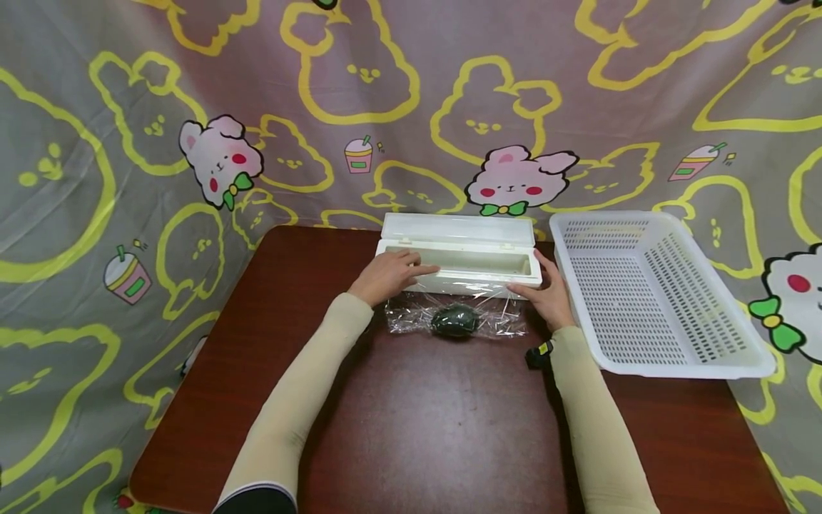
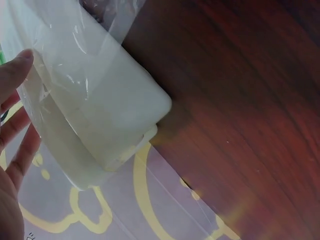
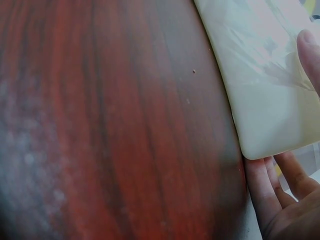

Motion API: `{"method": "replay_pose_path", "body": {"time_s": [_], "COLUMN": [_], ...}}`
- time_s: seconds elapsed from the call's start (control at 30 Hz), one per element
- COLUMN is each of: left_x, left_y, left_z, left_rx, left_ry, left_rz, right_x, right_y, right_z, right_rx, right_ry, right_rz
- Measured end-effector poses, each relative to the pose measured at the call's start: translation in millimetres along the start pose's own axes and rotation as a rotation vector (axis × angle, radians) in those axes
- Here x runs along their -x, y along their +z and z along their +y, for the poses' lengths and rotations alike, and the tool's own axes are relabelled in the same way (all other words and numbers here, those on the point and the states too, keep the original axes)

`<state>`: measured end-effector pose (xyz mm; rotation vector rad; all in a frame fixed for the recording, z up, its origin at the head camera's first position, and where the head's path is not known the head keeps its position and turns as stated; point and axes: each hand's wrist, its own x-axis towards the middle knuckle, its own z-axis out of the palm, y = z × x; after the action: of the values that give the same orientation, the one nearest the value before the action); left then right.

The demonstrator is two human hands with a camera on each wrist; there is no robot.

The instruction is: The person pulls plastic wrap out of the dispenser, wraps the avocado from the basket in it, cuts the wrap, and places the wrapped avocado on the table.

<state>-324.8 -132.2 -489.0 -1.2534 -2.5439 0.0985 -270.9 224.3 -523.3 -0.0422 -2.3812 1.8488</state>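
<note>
A long white cling film box [image 1: 459, 280] stands at the back of the table, its lid [image 1: 457, 227] tipped back. Clear cling film [image 1: 404, 314] runs from its front edge onto the table. On the film sits a dark green, oval fruit like an avocado [image 1: 454, 321]. My left hand [image 1: 388, 275] rests over the box's left part, its thumb [image 2: 17, 72] lying on the film at the rim and its fingers spread. With my right hand [image 1: 550, 293] I hold the right end, thumb [image 3: 310, 55] on the film-covered front and fingers [image 3: 262, 185] round the end.
A white perforated plastic basket [image 1: 758, 360] stands right of the box, close to my right hand. Under everything is a reddish-brown wooden table [image 1: 437, 435]. A patterned cloth [image 1: 411, 86] hangs behind it. A black strap with a yellow mark [image 1: 539, 353] sits at my right wrist.
</note>
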Motion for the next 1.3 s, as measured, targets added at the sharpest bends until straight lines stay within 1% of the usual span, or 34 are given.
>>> {"method": "replay_pose_path", "body": {"time_s": [0.13,0.4,0.57,0.77,0.97,1.17,1.3], "left_x": [4.2,15.9,23.3,31.2,37.1,43.7,47.0], "left_y": [1.4,1.8,2.1,2.2,1.5,3.4,4.4], "left_z": [-2.8,-9.2,-12.7,-16.5,-19.8,-23.8,-26.2], "left_rx": [-0.039,0.004,0.013,0.016,0.047,0.021,0.010], "left_ry": [-0.004,-0.021,-0.028,-0.062,-0.083,-0.086,-0.096], "left_rz": [0.010,0.039,0.053,0.043,0.040,0.035,0.048], "right_x": [0.1,-0.9,-1.4,-0.9,-0.5,0.3,-0.1], "right_y": [0,-2,-1,-1,-1,-1,0], "right_z": [0,1,3,3,2,1,1], "right_rx": [-0.001,-0.025,-0.033,-0.035,-0.033,-0.039,-0.047], "right_ry": [0.009,-0.001,-0.010,-0.007,-0.002,0.011,0.004], "right_rz": [0.000,-0.003,-0.009,-0.010,-0.007,-0.012,-0.009]}}
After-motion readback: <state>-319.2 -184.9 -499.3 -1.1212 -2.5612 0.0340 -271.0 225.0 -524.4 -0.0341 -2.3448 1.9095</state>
